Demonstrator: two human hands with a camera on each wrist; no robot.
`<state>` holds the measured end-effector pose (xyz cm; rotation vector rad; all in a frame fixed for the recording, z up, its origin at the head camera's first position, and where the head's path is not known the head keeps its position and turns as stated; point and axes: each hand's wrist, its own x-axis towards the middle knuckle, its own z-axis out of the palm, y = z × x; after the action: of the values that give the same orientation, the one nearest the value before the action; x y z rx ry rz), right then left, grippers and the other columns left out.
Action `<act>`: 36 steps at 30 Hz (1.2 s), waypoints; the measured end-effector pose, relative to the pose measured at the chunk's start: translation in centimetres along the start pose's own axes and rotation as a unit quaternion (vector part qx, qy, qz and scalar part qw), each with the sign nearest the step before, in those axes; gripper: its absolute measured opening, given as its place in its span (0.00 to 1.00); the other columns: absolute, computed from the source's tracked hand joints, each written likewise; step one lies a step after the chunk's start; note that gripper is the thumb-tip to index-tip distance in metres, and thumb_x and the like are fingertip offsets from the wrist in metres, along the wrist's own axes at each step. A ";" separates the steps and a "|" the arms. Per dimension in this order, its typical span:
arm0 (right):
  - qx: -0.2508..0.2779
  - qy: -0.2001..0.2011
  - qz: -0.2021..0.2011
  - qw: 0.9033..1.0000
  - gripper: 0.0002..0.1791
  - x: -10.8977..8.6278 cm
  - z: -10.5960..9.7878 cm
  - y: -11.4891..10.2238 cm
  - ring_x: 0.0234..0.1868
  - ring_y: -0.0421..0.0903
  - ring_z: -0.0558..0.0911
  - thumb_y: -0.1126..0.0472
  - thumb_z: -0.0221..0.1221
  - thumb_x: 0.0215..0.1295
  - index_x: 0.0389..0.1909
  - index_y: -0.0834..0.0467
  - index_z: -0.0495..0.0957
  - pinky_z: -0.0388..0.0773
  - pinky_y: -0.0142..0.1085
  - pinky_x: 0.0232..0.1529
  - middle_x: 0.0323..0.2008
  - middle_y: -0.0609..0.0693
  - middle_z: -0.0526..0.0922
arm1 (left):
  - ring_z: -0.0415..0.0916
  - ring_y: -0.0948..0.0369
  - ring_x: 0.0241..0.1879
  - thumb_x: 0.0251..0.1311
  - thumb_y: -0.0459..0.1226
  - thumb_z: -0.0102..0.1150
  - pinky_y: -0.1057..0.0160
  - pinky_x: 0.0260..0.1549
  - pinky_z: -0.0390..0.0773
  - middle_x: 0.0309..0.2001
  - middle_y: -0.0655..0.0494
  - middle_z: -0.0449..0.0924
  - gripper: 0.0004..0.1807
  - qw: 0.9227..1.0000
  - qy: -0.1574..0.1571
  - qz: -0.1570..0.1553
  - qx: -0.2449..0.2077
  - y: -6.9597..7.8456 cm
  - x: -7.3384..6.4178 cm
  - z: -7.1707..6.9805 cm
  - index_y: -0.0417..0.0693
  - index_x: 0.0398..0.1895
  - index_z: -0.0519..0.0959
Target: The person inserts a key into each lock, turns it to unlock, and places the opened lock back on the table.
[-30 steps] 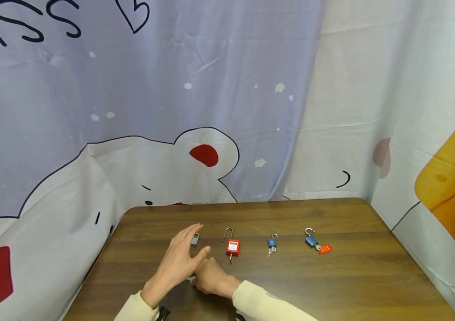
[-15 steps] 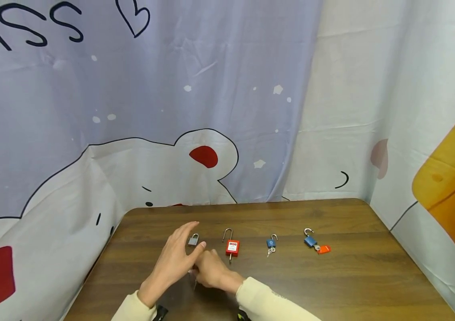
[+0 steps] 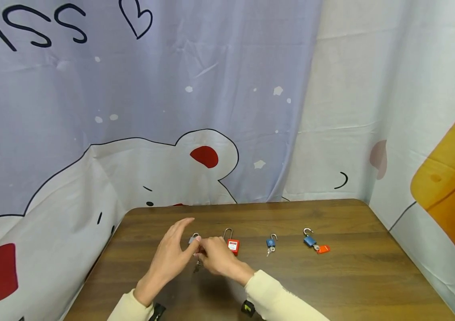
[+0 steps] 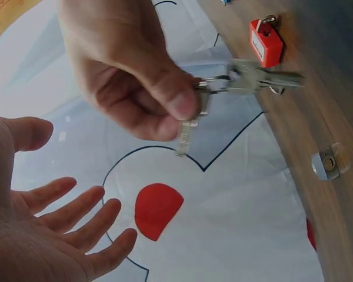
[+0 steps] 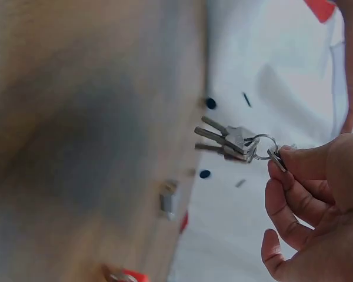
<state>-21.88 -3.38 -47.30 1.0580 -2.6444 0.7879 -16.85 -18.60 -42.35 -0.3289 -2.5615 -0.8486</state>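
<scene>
My right hand [image 3: 220, 257] pinches one key of a ring of keys [image 5: 235, 144] between thumb and forefinger. The other keys on that ring hang loose above the table. Beside it, my left hand [image 3: 170, 256] is raised with fingers spread and holds nothing. Just beyond both hands a small grey padlock [image 4: 325, 164] lies on the table; in the head view the hands partly cover it. Right of it sits a red padlock [image 3: 233, 246] with a white label and a tall shackle, its lower part partly behind my right hand.
On the wooden table [image 3: 332, 276], farther right, lie a small blue padlock [image 3: 270, 243] with keys and another blue padlock [image 3: 309, 241] with its shackle open and an orange tag [image 3: 324, 249]. A printed curtain [image 3: 251, 111] hangs behind the table's far edge.
My right hand has moved up and slightly right, toward the red padlock, and the keys now show hanging below it. The left hand has shifted slightly left, its fingers still spread.
</scene>
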 end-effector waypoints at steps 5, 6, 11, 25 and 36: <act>0.027 0.026 0.005 0.999 0.03 -0.1 -2.2 0.5 0.27 0.30 0.78 0.60 0.66 0.61 0.31 0.51 0.81 0.73 0.29 0.37 0.26 0.40 0.85 | 0.68 0.46 0.67 0.66 0.51 0.58 0.41 0.59 0.73 0.67 0.49 0.71 0.30 1.000 0.010 0.015 -0.016 0.2 0.1 -0.4 0.54 0.68 0.67; 0.035 0.029 0.009 0.999 0.02 -0.2 -2.6 0.7 0.27 0.30 0.78 0.60 0.66 0.61 0.31 0.52 0.82 0.74 0.28 0.37 0.27 0.41 0.85 | 0.68 0.46 0.67 0.66 0.52 0.58 0.40 0.59 0.73 0.67 0.49 0.71 0.30 1.000 0.013 0.017 -0.019 0.3 0.1 -0.5 0.54 0.68 0.67; 0.057 0.051 0.023 0.997 0.02 -0.7 -5.0 1.5 0.28 0.32 0.78 0.61 0.66 0.62 0.32 0.54 0.82 0.75 0.26 0.34 0.27 0.42 0.85 | 0.68 0.45 0.67 0.66 0.53 0.57 0.39 0.59 0.73 0.68 0.49 0.70 0.31 0.999 0.019 0.021 -0.031 0.5 0.4 -0.7 0.54 0.69 0.67; 0.070 0.151 0.021 0.986 0.05 -2.8 -11.2 2.0 0.30 0.36 0.78 0.63 0.68 0.58 0.31 0.52 0.81 0.74 0.32 0.37 0.25 0.40 0.81 | 0.65 0.52 0.69 0.65 0.55 0.57 0.42 0.63 0.70 0.68 0.56 0.69 0.32 0.999 0.004 0.032 -0.035 1.7 0.7 0.4 0.57 0.70 0.66; 0.078 0.219 -0.011 0.973 0.05 -4.7 -16.0 1.8 0.31 0.36 0.77 0.64 0.68 0.58 0.32 0.54 0.81 0.75 0.33 0.39 0.27 0.42 0.81 | 0.66 0.58 0.68 0.63 0.51 0.61 0.46 0.64 0.71 0.67 0.61 0.70 0.32 0.996 0.018 0.065 -0.062 3.7 1.4 1.5 0.60 0.69 0.66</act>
<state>-20.10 9.11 -36.24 0.8272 -2.2244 1.0954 -17.33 -14.68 -40.90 -0.5068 -2.4303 -0.9585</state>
